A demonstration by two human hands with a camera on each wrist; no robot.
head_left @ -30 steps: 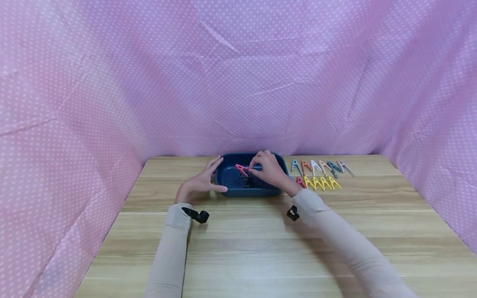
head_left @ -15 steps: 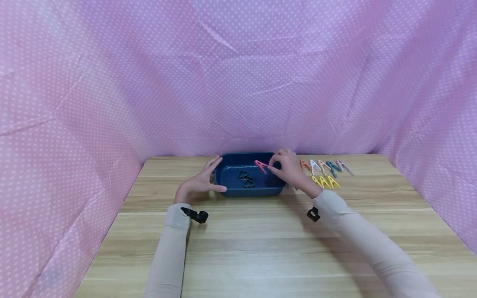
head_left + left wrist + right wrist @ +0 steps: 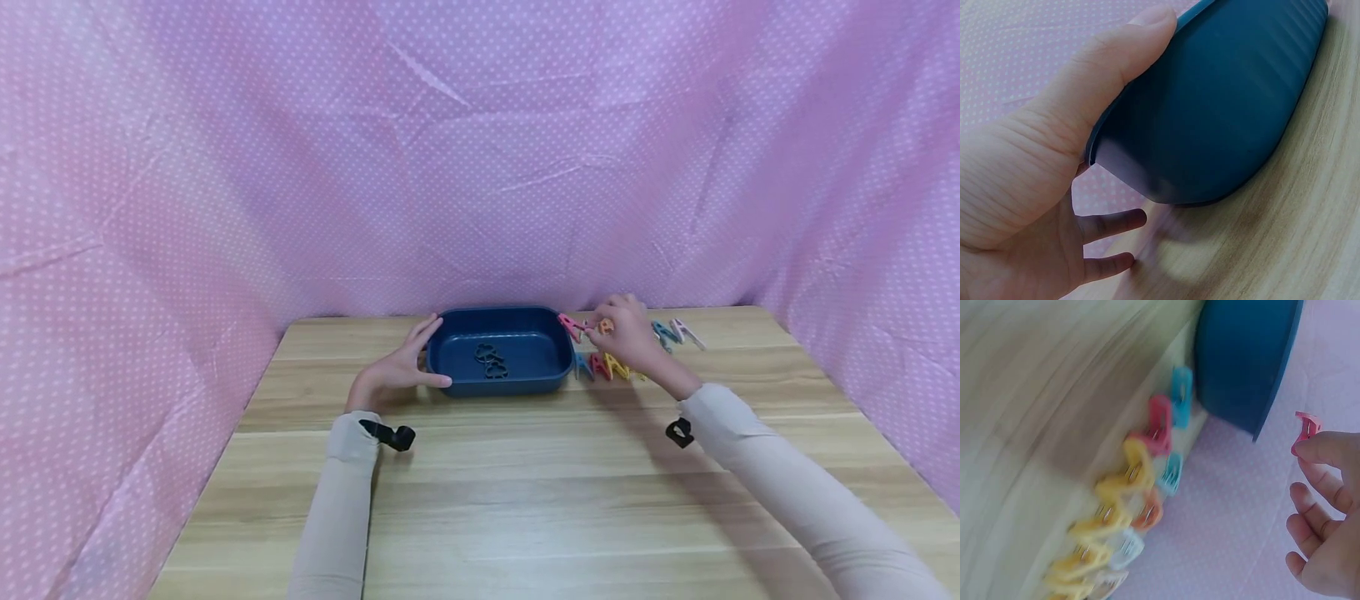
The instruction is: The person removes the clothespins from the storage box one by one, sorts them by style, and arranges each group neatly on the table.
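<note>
A pink clothespin is pinched between the thumb and forefinger of my right hand, raised just off the right end of a dark blue basin. In the right wrist view this clothespin hangs in front of the cloth, and the other fingers curl loosely. My left hand spans the basin's left end, its thumb on the near rim and its fingers stretched toward the far side. The left wrist view shows the thumb on the rim and two straight fingers apart from the wall. Dark looped outline shapes lie inside the basin.
Two rows of clothespins lie right of the basin, partly behind my right hand: blue, red, yellow in front; orange, teal and pale ones behind. Pink dotted cloth borders the wooden table.
My right hand has carried the pink clothespin rightward, from over the basin's middle to past its right end. The left hand has stayed at the basin's left end.
</note>
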